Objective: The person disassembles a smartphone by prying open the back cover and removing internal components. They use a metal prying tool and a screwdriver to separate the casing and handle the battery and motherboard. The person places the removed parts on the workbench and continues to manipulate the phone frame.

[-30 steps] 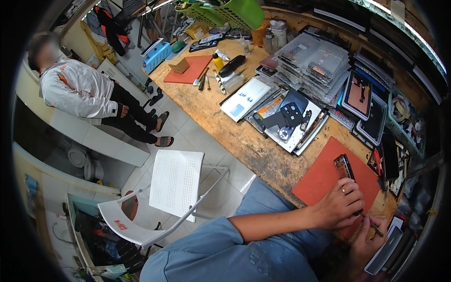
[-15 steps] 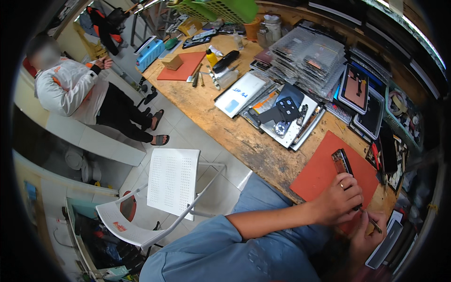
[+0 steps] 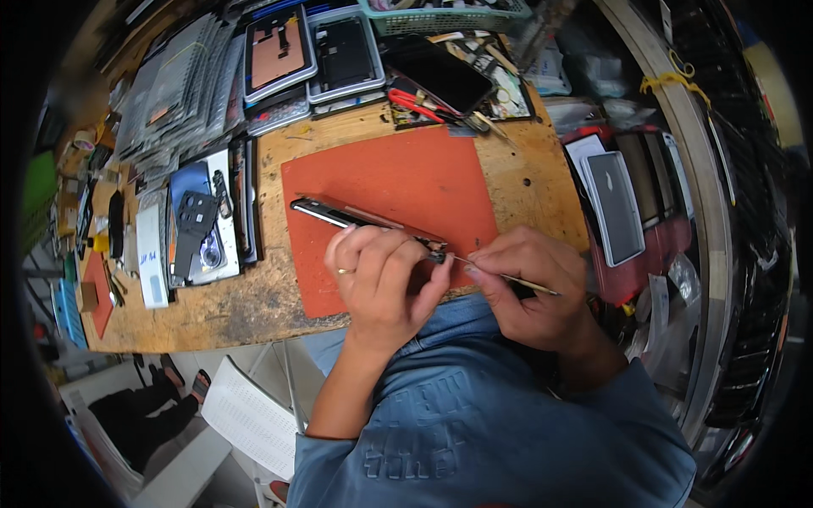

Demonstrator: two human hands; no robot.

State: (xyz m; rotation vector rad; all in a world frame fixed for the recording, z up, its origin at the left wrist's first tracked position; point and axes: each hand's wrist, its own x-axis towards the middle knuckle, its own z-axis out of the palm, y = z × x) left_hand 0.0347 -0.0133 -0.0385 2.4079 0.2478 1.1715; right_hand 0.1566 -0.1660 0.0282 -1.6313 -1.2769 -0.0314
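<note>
My left hand (image 3: 373,275), with a ring on one finger, is closed round an opened smartphone (image 3: 333,212). The phone is tilted on its edge just above an orange-red work mat (image 3: 389,165), its inner parts partly exposed. My fingers hide much of its near side. Between the thumb and fingers of my right hand (image 3: 538,292) is a thin brass-coloured hand tool (image 3: 535,286). Its tip points at the phone's right end, close to my left thumb. Whether the tip touches the phone I cannot tell.
Beyond the mat lie a dark phone (image 3: 440,72), red-handled pliers (image 3: 415,103) and framed phone screens (image 3: 347,55). Phone parts (image 3: 199,224) sit left on the wooden bench (image 3: 246,315). Stacked clear plastic trays (image 3: 174,93) stand behind. A white folding chair (image 3: 250,415) is below; someone's legs (image 3: 157,415) show beside it.
My view has swung to the right, bringing the mat and both hands to the middle. Both hands keep hold of the smartphone and the thin tool.
</note>
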